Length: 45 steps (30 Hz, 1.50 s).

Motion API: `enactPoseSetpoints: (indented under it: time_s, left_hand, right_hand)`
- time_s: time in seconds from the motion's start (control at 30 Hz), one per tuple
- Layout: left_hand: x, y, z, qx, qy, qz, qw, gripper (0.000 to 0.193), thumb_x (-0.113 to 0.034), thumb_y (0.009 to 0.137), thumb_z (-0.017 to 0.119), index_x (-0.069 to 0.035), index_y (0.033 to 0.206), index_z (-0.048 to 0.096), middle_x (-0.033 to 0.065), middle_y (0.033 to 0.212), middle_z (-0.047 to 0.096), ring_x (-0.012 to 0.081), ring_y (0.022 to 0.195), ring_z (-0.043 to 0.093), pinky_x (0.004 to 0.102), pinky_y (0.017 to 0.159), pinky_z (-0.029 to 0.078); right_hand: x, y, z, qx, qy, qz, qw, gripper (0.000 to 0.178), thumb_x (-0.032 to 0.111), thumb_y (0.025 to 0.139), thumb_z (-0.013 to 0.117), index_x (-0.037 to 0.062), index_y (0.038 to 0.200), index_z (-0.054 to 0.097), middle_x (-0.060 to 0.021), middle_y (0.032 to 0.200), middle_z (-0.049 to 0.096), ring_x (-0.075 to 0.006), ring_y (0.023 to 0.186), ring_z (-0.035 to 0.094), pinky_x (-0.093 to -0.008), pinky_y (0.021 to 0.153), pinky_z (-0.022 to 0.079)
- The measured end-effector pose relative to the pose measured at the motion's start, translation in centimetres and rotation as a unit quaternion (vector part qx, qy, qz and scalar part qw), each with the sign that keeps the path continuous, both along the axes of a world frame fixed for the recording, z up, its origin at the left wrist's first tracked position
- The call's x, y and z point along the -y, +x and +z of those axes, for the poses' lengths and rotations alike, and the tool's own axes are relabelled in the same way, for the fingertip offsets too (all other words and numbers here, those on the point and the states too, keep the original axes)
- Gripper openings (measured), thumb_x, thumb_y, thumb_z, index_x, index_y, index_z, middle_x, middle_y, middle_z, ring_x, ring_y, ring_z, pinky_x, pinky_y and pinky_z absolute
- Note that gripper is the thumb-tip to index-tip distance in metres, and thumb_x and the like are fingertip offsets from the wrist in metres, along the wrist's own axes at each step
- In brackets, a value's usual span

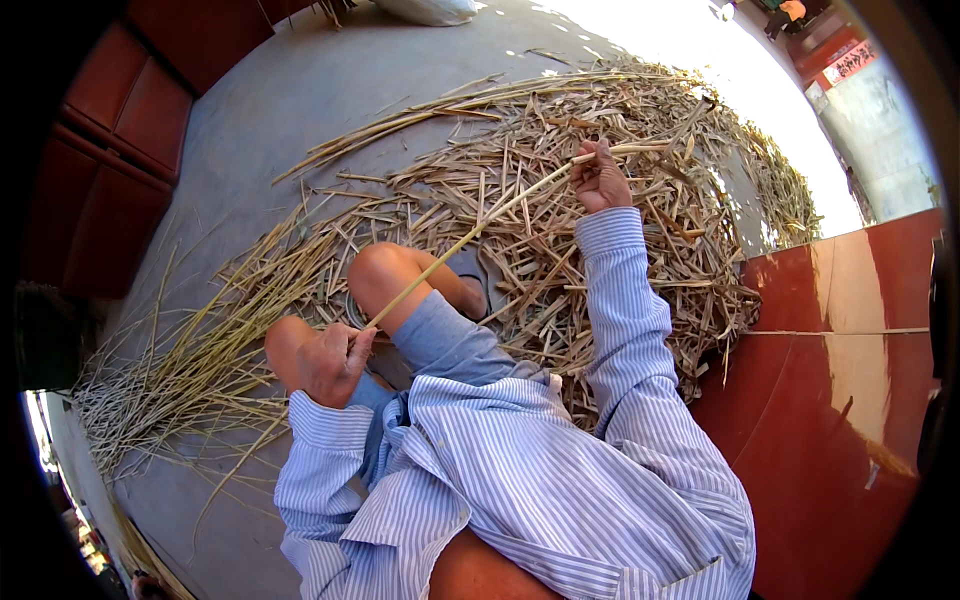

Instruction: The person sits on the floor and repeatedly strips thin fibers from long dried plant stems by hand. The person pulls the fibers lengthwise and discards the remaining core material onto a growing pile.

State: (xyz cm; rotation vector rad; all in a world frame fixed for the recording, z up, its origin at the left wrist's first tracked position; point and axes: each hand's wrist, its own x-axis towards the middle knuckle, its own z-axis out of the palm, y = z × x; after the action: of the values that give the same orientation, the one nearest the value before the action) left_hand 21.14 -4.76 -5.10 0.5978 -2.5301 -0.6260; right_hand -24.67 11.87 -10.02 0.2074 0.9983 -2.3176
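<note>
A long, pale yellow-green stalk [480, 226] runs slantwise across my knees, from low on the left to higher on the right. Near my left knee, my left hand [335, 362] is closed around its lower end. My right hand [600, 180], arm stretched out over the husk pile, pinches the stalk close to its other end, where dry, leafy strips [645, 148] stick out past the fingers. Beneath and beyond lies a broad heap of dry husks and leaf pieces [540, 240]. To the left, thin bare stalks [190, 375] lie in a loose, fanned bundle.
Longer stalks [400, 120] lie along the far edge of the heap on the grey floor [250, 120]. Dark red cabinets [130, 90] stand at the far left. A red panel [820, 400] is close on my right. A pale sack [430, 10] sits at the top.
</note>
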Motion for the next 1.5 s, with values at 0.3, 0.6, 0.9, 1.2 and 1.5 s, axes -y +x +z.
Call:
enactPoseSetpoints:
  time_s: [0.3,0.6,0.9,1.2,1.5]
  left_hand:
    - [0.9,0.5,1.1,0.049,0.137,0.030,0.989,0.022,-0.023,0.088,0.069,-0.002,0.084,0.063,0.0105,0.065,0.062,0.0199,0.056,0.058,0.0325,0.050,0.044]
    - [0.4,-6.4,2.7,-0.064,0.085,0.033,0.994,0.022,-0.024,0.086,0.071,-0.005,0.078,0.063,0.0110,0.062,0.060,0.0238,0.052,0.059,0.0344,0.048,0.044]
    - [-0.1,-6.7,1.9,-0.056,0.016,0.029,0.998,0.024,-0.025,0.083,0.073,-0.006,0.074,0.061,0.0089,0.061,0.059,0.0248,0.051,0.057,0.0355,0.047,0.043]
    - [-1.1,-5.6,2.5,-0.066,-0.258,-0.014,0.964,0.023,-0.021,0.078,0.077,-0.008,0.080,0.058,0.0059,0.063,0.052,0.0228,0.053,0.054,0.0347,0.046,0.042]
    - [0.4,-2.0,3.4,-0.032,-0.176,0.025,0.983,0.021,-0.027,0.084,0.072,-0.009,0.079,0.063,0.0068,0.062,0.059,0.0242,0.054,0.054,0.0369,0.050,0.041]
  right_hand:
    - [1.9,7.7,4.0,-0.149,-0.081,0.158,0.973,0.017,0.014,0.097,0.055,0.0065,0.112,0.060,-0.0088,0.106,0.068,-0.0210,0.098,0.067,-0.0340,0.082,0.057]
    - [2.0,8.9,4.1,-0.082,-0.025,0.105,0.991,0.023,0.023,0.099,0.053,0.0029,0.108,0.058,-0.0067,0.099,0.068,-0.0177,0.091,0.066,-0.0283,0.079,0.057]
    - [2.8,11.8,3.2,-0.095,-0.053,0.145,0.983,0.024,0.015,0.096,0.059,0.0025,0.116,0.056,-0.0121,0.105,0.068,-0.0205,0.093,0.068,-0.0332,0.080,0.057]
    - [2.6,9.8,1.3,-0.041,0.036,0.152,0.987,0.022,0.029,0.092,0.065,0.0063,0.094,0.065,-0.0046,0.085,0.070,-0.0129,0.072,0.066,-0.0285,0.065,0.057]
    - [-5.4,-4.3,-2.0,0.038,0.048,-0.089,0.994,0.029,0.031,0.092,0.063,0.0032,0.100,0.063,-0.0059,0.089,0.070,-0.0153,0.082,0.067,-0.0323,0.073,0.059]
